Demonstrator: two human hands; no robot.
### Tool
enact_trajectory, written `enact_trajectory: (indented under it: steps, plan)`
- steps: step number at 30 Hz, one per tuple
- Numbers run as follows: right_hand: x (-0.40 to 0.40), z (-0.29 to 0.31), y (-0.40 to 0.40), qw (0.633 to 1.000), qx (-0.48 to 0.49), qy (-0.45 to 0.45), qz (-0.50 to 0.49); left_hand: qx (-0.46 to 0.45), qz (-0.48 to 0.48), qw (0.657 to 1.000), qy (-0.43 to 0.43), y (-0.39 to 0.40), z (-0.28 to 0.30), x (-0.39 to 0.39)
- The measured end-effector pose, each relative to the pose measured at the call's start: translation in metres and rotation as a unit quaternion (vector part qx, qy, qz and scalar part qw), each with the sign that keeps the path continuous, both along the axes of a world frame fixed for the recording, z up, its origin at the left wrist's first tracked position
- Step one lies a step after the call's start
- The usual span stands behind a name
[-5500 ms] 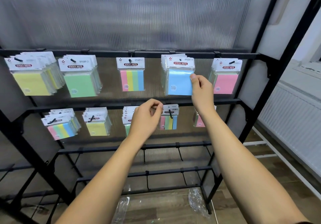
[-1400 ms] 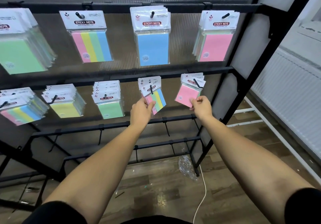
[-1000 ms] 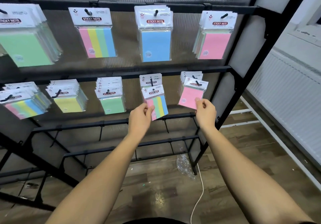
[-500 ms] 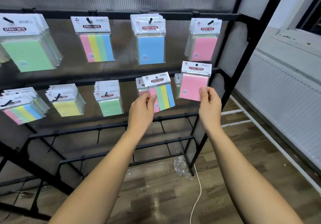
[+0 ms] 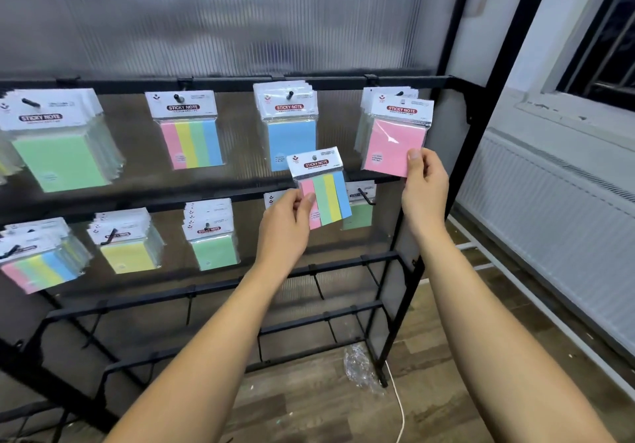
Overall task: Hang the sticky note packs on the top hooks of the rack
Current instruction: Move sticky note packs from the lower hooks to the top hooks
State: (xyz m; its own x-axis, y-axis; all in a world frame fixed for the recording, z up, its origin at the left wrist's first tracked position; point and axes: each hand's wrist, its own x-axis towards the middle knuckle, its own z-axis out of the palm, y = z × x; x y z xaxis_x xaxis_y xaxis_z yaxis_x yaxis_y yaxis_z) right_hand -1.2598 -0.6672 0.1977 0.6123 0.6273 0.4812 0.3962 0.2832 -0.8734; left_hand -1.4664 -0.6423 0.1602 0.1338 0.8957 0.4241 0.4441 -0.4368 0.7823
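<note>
Both packs have risen since half a second ago, and we have brought the pink one up level with the top row. Our right hand point(image 5: 424, 186) pinches the pink pack point(image 5: 395, 140) by its lower right corner, thumb on the front; the pack's white header overlaps the stack of pink packs point(image 5: 369, 112) on the rightmost top hook, though we cannot tell whether its hole has reached the hook. Our left hand point(image 5: 287, 227) pinches the striped pack point(image 5: 321, 186) at its lower left edge, holding it tilted in front of the lower part of the blue packs point(image 5: 290, 126), between the two rows and on no hook. Further left along the top bar hang one striped pack point(image 5: 189, 129) and a thick stack of green packs point(image 5: 55, 143). Below, the second row carries a green pack point(image 5: 359, 207) just behind the one in our left hand, then green point(image 5: 211, 239), yellow point(image 5: 127, 245) and striped point(image 5: 37, 260) stacks. The rack point(image 5: 481, 154) stands on a wood floor point(image 5: 309, 405), with a radiator point(image 5: 556, 222) on the right.
</note>
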Motion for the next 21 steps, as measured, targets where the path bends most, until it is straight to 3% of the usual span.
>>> enact_trajectory:
  steps: [21]
  plan:
    - [0.023, 0.007, 0.038, 0.999, -0.033, 0.023, 0.009, 0.014, -0.003, 1.0, 0.008, 0.019, 0.007, 0.009]
